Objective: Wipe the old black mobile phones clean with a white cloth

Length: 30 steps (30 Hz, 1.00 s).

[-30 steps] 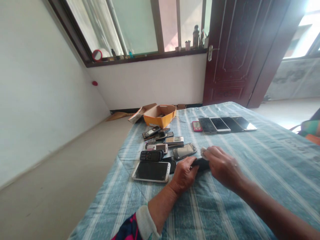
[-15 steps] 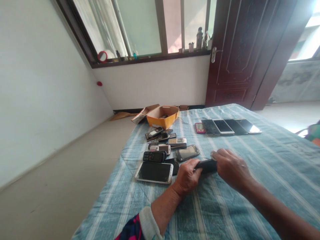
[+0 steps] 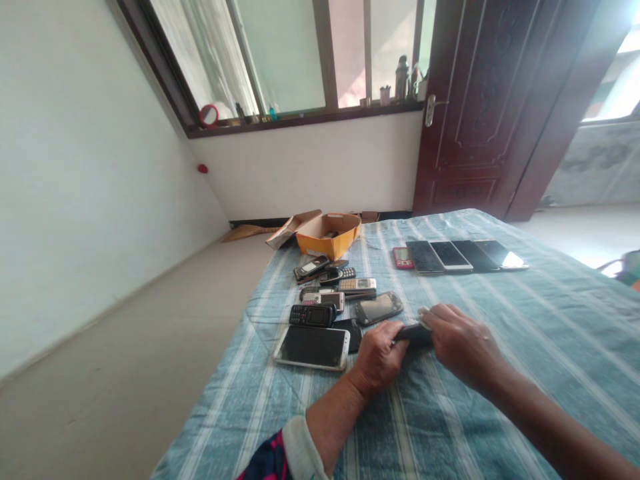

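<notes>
A dark phone (image 3: 414, 337) is held tilted over the cloth, its left end gripped by my left hand (image 3: 379, 357). At its right end is my right hand (image 3: 464, 339), fingers closed around a small whitish wad (image 3: 424, 313) that looks like tissue or cloth and presses against the phone's upper edge. Just left of my left hand lie a white-framed smartphone (image 3: 313, 347) and a black phone (image 3: 351, 333), partly covered. Beyond them rests a grey touchscreen phone (image 3: 379, 308). Several keypad phones, among them a black one (image 3: 313, 315), are piled farther back.
An opened orange box (image 3: 327, 247) stands at the table's far left. On the right, a pink phone (image 3: 402, 258) and several flat smartphones (image 3: 451, 255) lie in a row. Everything rests on a blue striped tablecloth (image 3: 520, 347). A dark red door (image 3: 473, 133) stands behind.
My right hand and the whitish wad have shifted slightly along the phone's edge, and more of the wad shows. The view has moved a little; the other phones lie as before.
</notes>
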{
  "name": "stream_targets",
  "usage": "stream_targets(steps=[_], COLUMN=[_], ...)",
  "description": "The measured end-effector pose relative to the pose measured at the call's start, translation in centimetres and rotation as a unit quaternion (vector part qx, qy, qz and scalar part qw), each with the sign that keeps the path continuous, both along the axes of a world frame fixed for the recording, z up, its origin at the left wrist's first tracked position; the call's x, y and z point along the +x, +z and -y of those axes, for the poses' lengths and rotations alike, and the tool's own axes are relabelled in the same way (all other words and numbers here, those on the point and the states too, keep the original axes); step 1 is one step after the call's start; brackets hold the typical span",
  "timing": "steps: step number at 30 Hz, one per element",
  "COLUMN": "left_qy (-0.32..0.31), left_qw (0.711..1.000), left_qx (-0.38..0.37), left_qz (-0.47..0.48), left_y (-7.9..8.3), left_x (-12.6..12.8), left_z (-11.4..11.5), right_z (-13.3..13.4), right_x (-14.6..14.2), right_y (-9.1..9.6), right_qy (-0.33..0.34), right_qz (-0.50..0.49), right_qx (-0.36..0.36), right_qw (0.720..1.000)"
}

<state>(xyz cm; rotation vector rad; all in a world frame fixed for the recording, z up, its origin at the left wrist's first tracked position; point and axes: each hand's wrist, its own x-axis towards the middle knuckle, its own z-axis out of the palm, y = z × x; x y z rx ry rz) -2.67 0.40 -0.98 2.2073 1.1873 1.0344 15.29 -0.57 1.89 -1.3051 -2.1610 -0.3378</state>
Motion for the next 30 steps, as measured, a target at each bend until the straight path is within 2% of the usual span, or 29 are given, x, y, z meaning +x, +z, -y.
stream_targets(steps=[5,7,15,21,26,30], left_qy=[-0.01,-0.011,0.003,0.0,0.008,0.016], left_qw=[0.999,0.999,1.0,0.999,0.996,0.993], left_qx=[0.013,0.015,0.003,-0.038,-0.072,-0.092], left_qz=[0.03,0.036,0.006,0.032,0.061,0.077], left_y=[-0.4,-0.4,0.1,0.4,0.5,0.4], left_x=[0.1,0.1,-0.1,0.0,0.1,0.1], left_z=[-0.1,-0.1,0.3,0.5,0.5,0.4], right_z=[0.8,1.0,0.6,0.4,-0.8,-1.7], right_x=[-1.6,-2.0,-0.5,-0.2,2.0,4.0], right_y=[-0.8,-1.1,-0.5,-0.5,-1.3,-2.8], right_qy=[0.12,0.132,0.01,-0.023,-0.075,-0.109], right_qz=[-0.034,-0.034,-0.022,-0.013,-0.011,-0.072], right_qx=[0.046,0.042,0.007,-0.017,-0.014,-0.041], right_qw=[0.991,0.99,1.0,1.0,0.997,0.991])
